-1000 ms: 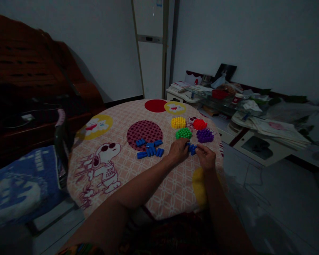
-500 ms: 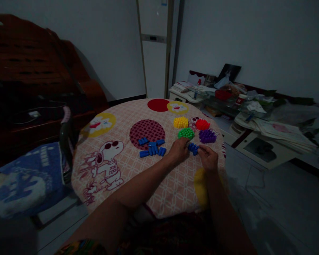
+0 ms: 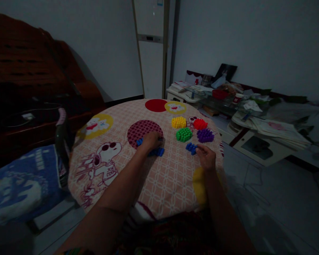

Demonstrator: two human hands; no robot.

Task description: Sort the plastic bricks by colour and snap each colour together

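My left hand (image 3: 149, 140) lies over the loose blue pieces (image 3: 156, 152) on the round table (image 3: 117, 166), fingers curled down on them; what it grips is hidden. My right hand (image 3: 206, 157) rests near the table's right edge, its fingers pinched on a small blue cluster of joined pieces (image 3: 191, 147). Beyond these sit finished clusters: yellow (image 3: 178, 122), red (image 3: 200, 124), green (image 3: 184, 134) and purple (image 3: 205, 135).
The table wears a pink cartoon-dog cloth. A dark wooden bench (image 3: 29, 88) stands at the left, with a blue cushion (image 3: 16, 184) below it. A low cluttered shelf (image 3: 236, 102) runs along the right wall. A tall white unit (image 3: 151, 49) stands behind.
My left hand left the blue cluster and moved left onto the loose blue pieces. My right hand stayed on the cluster.
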